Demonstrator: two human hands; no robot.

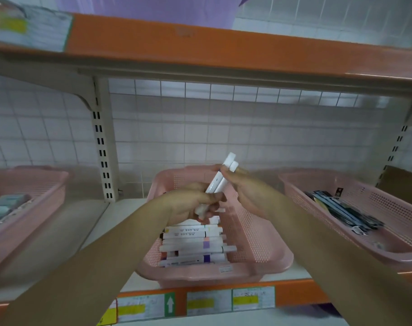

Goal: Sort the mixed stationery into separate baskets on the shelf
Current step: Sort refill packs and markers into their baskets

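A: Both forearms [94,267] came in from the near edge and met over the middle basket [259,262]. What were they holding?

B: A small bundle of white markers [220,178]. The left hand [191,203] curled round the lower ends, and the right hand [245,191] wrapped the upper part.

A: Lying how?

B: Tilted, from lower left to upper right, with the tips toward the back wall. It hung just above the stacked markers [193,241], which lay crosswise. The left hand sat nearer them. I judged the bundle needed turning crosswise.
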